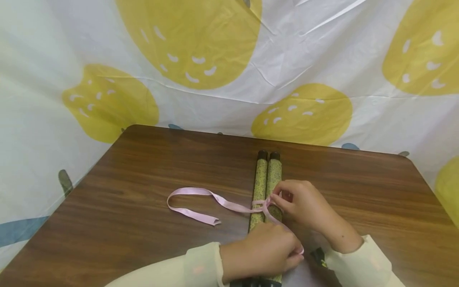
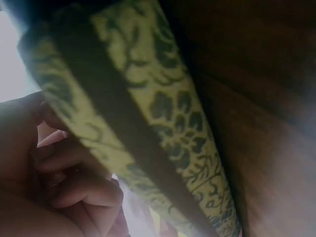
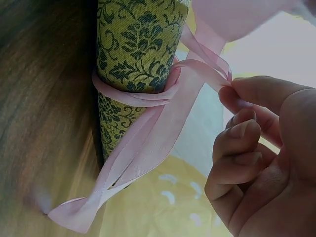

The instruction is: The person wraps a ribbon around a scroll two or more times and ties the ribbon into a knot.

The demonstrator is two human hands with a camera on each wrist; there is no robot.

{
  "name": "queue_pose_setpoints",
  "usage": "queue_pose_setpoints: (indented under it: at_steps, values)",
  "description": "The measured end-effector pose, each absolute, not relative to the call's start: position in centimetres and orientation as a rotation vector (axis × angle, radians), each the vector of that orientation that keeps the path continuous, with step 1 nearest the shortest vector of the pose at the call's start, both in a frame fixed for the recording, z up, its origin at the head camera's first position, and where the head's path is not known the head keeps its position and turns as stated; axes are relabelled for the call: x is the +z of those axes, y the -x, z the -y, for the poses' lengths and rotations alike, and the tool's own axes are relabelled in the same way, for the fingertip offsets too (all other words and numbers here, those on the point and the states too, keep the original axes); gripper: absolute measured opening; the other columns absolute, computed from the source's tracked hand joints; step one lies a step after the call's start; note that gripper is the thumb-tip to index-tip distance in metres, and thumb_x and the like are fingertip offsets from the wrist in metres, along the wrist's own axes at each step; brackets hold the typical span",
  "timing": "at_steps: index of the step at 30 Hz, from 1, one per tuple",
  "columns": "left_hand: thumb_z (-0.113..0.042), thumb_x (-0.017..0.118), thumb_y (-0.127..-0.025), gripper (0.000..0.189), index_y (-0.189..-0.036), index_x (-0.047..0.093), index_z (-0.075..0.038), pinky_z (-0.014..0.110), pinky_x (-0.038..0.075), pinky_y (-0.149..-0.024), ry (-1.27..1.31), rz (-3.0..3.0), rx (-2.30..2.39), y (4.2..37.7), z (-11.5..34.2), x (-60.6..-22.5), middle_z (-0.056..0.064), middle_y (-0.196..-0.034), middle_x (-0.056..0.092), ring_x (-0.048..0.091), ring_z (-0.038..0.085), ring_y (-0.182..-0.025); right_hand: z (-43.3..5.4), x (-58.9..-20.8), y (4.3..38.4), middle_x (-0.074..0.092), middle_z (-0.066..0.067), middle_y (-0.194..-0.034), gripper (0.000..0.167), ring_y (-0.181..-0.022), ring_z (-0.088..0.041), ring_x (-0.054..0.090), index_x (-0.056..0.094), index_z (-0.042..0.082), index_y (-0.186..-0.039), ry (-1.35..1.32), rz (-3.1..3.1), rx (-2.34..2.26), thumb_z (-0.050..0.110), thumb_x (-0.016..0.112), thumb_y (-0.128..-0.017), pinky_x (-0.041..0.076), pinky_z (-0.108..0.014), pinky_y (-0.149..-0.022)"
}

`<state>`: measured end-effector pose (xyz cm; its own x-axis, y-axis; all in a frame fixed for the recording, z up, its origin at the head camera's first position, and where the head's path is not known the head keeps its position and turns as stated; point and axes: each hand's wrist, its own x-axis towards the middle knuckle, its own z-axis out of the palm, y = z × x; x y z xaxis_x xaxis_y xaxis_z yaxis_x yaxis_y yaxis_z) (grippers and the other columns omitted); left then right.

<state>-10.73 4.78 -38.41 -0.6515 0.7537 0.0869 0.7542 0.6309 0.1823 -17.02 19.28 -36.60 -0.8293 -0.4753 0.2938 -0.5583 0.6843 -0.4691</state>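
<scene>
Two rolled scrolls [image 1: 259,179] in green-gold floral brocade, with black end knobs, lie side by side and point away from me. A pink satin ribbon [image 1: 229,205] crosses around them; its loose tail curves out to the left on the table. My right hand [image 1: 306,203] pinches a loop of the ribbon between thumb and forefinger above the crossing, as the right wrist view shows. Over the scrolls' near part, my left hand [image 1: 267,247] grips the ribbon's other length, which shows at its fingertips. In the left wrist view its curled fingers [image 2: 84,190] are beside the brocade.
The brown wood-grain table [image 1: 150,167] extends on both sides of the scrolls. Beside my right sleeve lies a small dark object [image 1: 317,257], partly hidden. A white cloth with yellow lemon prints [image 1: 229,91] hangs behind the table's far edge and along its left side.
</scene>
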Motion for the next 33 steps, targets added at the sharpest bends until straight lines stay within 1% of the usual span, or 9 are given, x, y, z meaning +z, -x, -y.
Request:
queue_pose_setpoints:
  at_steps: [3,8,11,15,18,22,27,30,33]
  values:
    - [-0.042,0.066,-0.093,0.023,-0.071,0.070,-0.035,0.023,0.039,-0.046,1.302,2.829,-0.277,10.9,-5.1,-38.7,-0.021,-0.063,0.060,0.055,-0.001,-0.058,-19.2,-36.6,17.1,0.053,0.013,-0.060,0.009,-0.053,-0.001,0.045,0.072,0.019,-0.083,-0.849,2.742,0.826,0.019,0.072,-0.092,0.041,-0.020,-0.049]
    - [-0.048,0.064,-0.093,0.022,-0.075,0.073,-0.039,0.025,0.042,-0.047,1.294,2.863,-0.238,11.2,-5.4,-38.7,-0.022,-0.066,0.065,0.058,0.001,-0.059,-19.3,-36.7,17.2,0.053,0.013,-0.061,0.009,-0.054,-0.002,0.046,0.072,0.020,-0.083,-0.857,2.739,0.825,0.020,0.072,-0.092,0.041,-0.020,-0.051]
    - [-0.047,0.063,-0.094,0.022,-0.078,0.074,-0.037,0.024,0.043,-0.047,1.290,2.905,-0.285,11.3,-4.9,-38.2,-0.020,-0.066,0.066,0.057,0.000,-0.057,-19.4,-36.7,17.2,0.054,0.013,-0.063,0.009,-0.055,-0.002,0.047,0.072,0.019,-0.084,-0.860,2.744,0.829,0.020,0.072,-0.092,0.042,-0.021,-0.052]
    - [-0.044,0.062,-0.095,0.021,-0.081,0.075,-0.034,0.028,0.047,-0.053,1.220,2.935,-0.346,12.1,-3.8,-37.2,-0.019,-0.068,0.065,0.061,0.004,-0.064,-19.5,-36.7,17.2,0.056,0.013,-0.064,0.009,-0.056,-0.002,0.048,0.072,0.019,-0.083,-0.838,2.759,0.842,0.019,0.073,-0.092,0.043,-0.021,-0.052]
    - [-0.044,0.064,-0.094,0.022,-0.076,0.069,-0.032,0.030,0.046,-0.056,1.100,2.947,-0.378,13.2,-2.5,-36.3,-0.017,-0.067,0.060,0.060,0.006,-0.066,-19.5,-36.7,17.2,0.057,0.013,-0.063,0.009,-0.056,-0.002,0.049,0.072,0.020,-0.083,-0.827,2.774,0.873,0.020,0.072,-0.092,0.043,-0.021,-0.053]
    - [-0.044,0.066,-0.092,0.027,-0.070,0.059,-0.030,0.030,0.043,-0.053,0.902,2.946,-0.448,15.2,-0.6,-35.4,-0.015,-0.063,0.056,0.054,0.007,-0.058,-19.5,-36.8,17.2,0.057,0.012,-0.061,0.010,-0.054,-0.003,0.049,0.071,0.018,-0.083,-0.840,2.773,0.911,0.018,0.071,-0.093,0.044,-0.022,-0.052]
    - [-0.047,0.068,-0.091,0.018,-0.087,0.068,-0.030,0.032,0.043,-0.050,0.763,2.966,-0.560,17.1,0.6,-35.2,-0.011,-0.066,0.061,0.055,0.010,-0.058,-19.5,-36.8,17.2,0.055,0.012,-0.059,0.009,-0.052,-0.004,0.049,0.071,0.018,-0.083,-0.834,2.773,0.912,0.018,0.072,-0.092,0.043,-0.022,-0.049]
    - [-0.047,0.068,-0.092,0.020,-0.102,0.072,-0.029,0.030,0.042,-0.050,0.773,2.990,-0.641,17.6,0.7,-35.5,-0.012,-0.064,0.060,0.055,0.009,-0.057,-19.4,-36.7,17.1,0.054,0.012,-0.059,0.008,-0.052,-0.004,0.048,0.071,0.018,-0.084,-0.841,2.774,0.903,0.018,0.072,-0.092,0.043,-0.022,-0.048]
    - [-0.044,0.067,-0.093,0.022,-0.108,0.073,-0.029,0.029,0.042,-0.050,0.797,2.982,-0.681,17.7,0.6,-35.7,-0.014,-0.062,0.057,0.054,0.007,-0.056,-19.2,-36.6,17.0,0.054,0.013,-0.060,0.007,-0.051,-0.003,0.048,0.072,0.019,-0.085,-0.868,2.752,0.913,0.017,0.073,-0.091,0.043,-0.022,-0.048]
